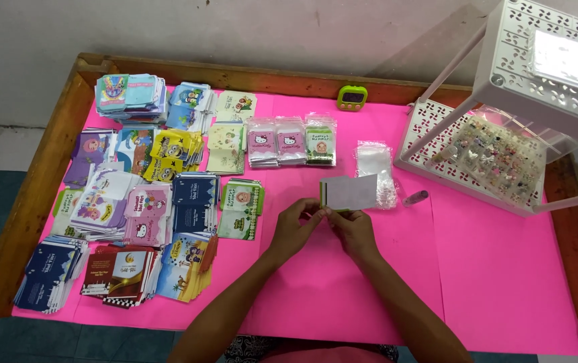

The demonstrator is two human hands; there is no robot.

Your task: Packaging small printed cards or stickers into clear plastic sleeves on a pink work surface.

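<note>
A small white card (349, 193) with a green edge is held above the pink table cover (490, 282), near the middle of the table. My left hand (293, 225) and my right hand (354, 232) both pinch its lower edge, fingertips meeting. Just behind the card lies a stack of clear plastic sleeves (376, 168). A small pinkish tube (415, 197) rests to the right of the card.
Stacks of colourful printed cards (141, 202) cover the left half of the table. Packed cards in sleeves (291, 140) lie at the back centre beside a green timer (352, 97). A white perforated rack (537, 74) holding a clear box of small trinkets (497, 158) stands at right.
</note>
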